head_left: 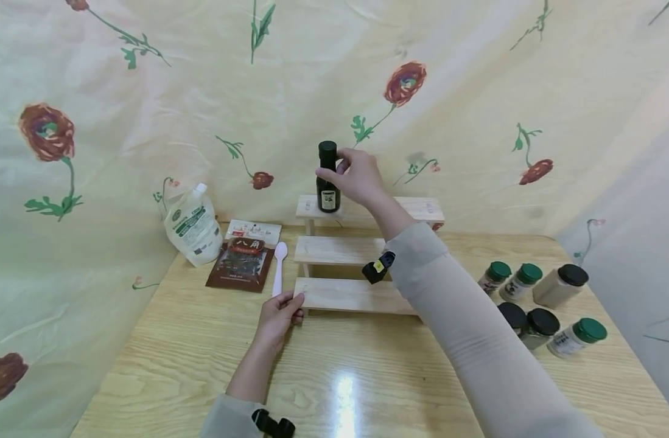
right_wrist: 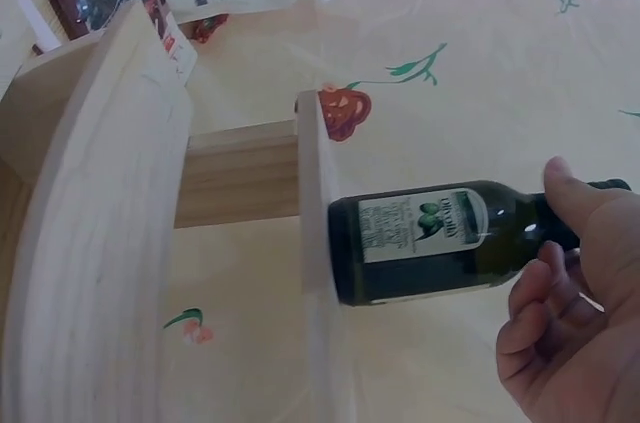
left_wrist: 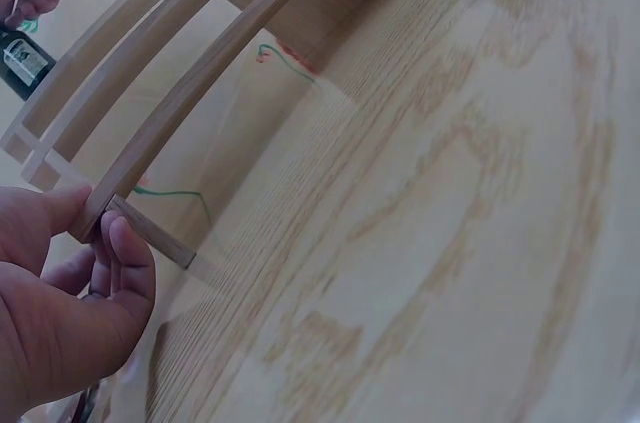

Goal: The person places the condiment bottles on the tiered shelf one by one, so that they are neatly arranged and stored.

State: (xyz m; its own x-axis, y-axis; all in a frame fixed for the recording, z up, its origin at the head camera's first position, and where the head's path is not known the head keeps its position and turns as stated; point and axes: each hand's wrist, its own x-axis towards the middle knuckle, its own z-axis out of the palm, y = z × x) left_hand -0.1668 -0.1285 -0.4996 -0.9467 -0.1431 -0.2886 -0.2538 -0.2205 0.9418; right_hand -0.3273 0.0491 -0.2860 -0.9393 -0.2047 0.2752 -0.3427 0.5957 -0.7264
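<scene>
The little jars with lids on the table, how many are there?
6, all at the table's right side. Back row: two green-lidded jars and a black-lidded one. Front row: two black-lidded jars, the first partly behind the sleeve, and a green-lidded one.

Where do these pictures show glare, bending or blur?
Head view: a bright glare streak on the table. Left wrist view: the rack slats bow into curves, and the left hand is soft. Right wrist view: the bottle label is slightly blurred.

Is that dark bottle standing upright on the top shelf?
Upright: the dark bottle stands base down on the wooden rack, cap on top, right hand gripping its neck.
</scene>
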